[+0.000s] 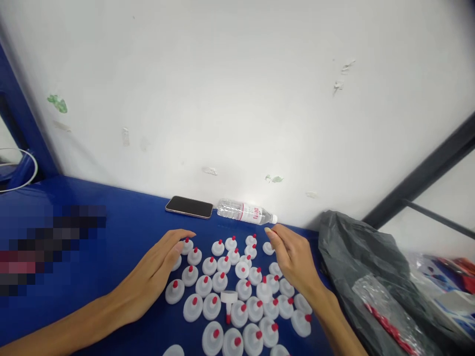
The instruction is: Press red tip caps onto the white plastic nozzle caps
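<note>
Many white round plastic caps with red tips [204, 286] stand spread over the blue table [122, 207]. My left hand [158, 269] is at their left edge, open, with its fingers stretched forward and its thumb beside a rear cap [187, 245]. At the right edge is my right hand [295, 257], thumb forward and its other fingers bent and partly hidden behind. It is beside the rear right caps [268, 248], and I see nothing held in it. One cap [229, 297] lies tipped over among the upright ones, its red tip toward me.
A dark phone [189, 207] and a clear bottle with a white cap [245, 211] lie along the white wall [237, 99]. To the right is a black plastic bag [345, 257] with a clear bag of red pieces [389, 321] on it. Part of the left side is pixelated.
</note>
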